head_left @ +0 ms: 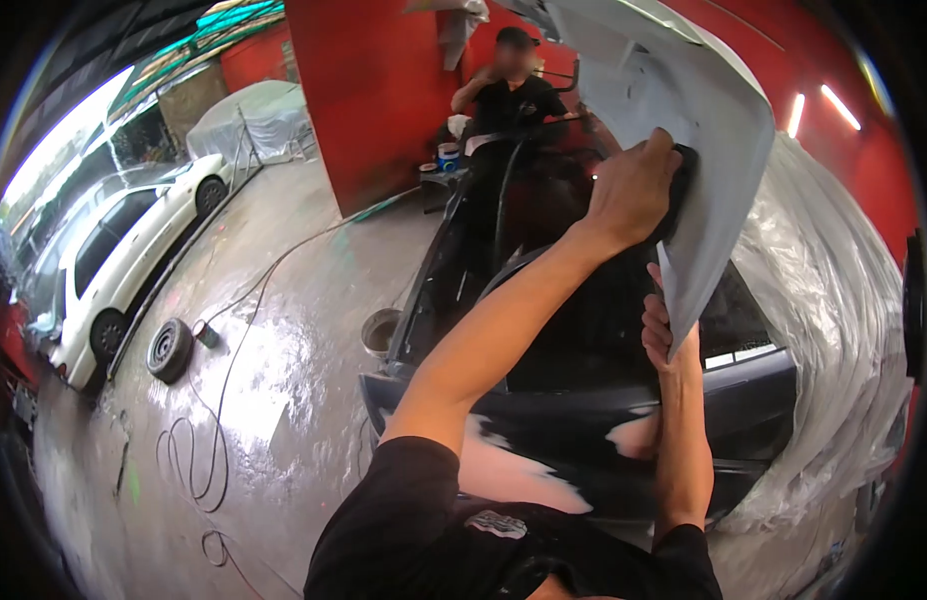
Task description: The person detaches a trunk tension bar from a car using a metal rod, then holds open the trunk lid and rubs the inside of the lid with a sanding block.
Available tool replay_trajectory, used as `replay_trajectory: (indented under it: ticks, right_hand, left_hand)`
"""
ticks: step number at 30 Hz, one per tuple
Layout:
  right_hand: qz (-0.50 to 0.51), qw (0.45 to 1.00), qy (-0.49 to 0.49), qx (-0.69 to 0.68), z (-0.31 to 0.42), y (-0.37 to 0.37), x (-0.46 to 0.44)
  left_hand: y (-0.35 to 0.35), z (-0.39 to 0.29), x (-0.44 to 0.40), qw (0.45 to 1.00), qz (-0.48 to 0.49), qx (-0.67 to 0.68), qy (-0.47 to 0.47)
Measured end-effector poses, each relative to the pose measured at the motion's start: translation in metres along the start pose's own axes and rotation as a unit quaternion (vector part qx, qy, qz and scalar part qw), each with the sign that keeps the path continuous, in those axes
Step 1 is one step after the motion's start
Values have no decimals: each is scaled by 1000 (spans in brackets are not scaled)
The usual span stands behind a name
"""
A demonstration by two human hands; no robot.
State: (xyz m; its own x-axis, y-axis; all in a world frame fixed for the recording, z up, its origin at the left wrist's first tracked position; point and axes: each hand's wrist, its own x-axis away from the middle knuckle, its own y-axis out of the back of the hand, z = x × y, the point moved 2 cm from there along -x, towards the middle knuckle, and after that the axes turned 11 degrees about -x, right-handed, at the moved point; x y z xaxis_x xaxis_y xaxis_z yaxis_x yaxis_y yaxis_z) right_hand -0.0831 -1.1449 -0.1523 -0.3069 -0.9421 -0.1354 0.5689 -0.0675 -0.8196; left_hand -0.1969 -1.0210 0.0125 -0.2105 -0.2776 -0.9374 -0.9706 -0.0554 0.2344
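Note:
My left hand is raised and wrapped round a dark block, which lies against the inner face of a large grey panel. Lower down, my right hand grips the bottom edge of that panel, its fingers on the near side and its palm partly hidden behind. The panel hangs tilted over a dark car, whose rear end carries pinkish, sanded-looking patches. How the panel's upper part is held cannot be made out.
Another person in black sits beyond the car, near cans on a small stand. Plastic sheeting hangs at the right. On the left floor are a wheel, a hose and a white car. A bucket stands beside the dark car.

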Motion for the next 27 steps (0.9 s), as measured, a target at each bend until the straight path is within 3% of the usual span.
replay_trajectory:
  ticks: [6,12,15,21,27]
  right_hand:
    - [16,999,-8,-30,-1,6,-5]
    - [11,1000,-1,-18,0,4,-2]
    - [-7,1000,2,-13,-1,1,0]
    - [14,1000,3,-11,-2,0,-1]
    - [14,1000,3,-4,-2,0,2]
  left_hand:
    - [-6,-1,-4,999,-4,16,49]
    - [-8,11,-1,997,24,68,34]
    - [-4,4,11,985,57,131,100]
    - [-6,0,12,998,9,45,37]
    - [-7,-3,12,995,-12,80,61]
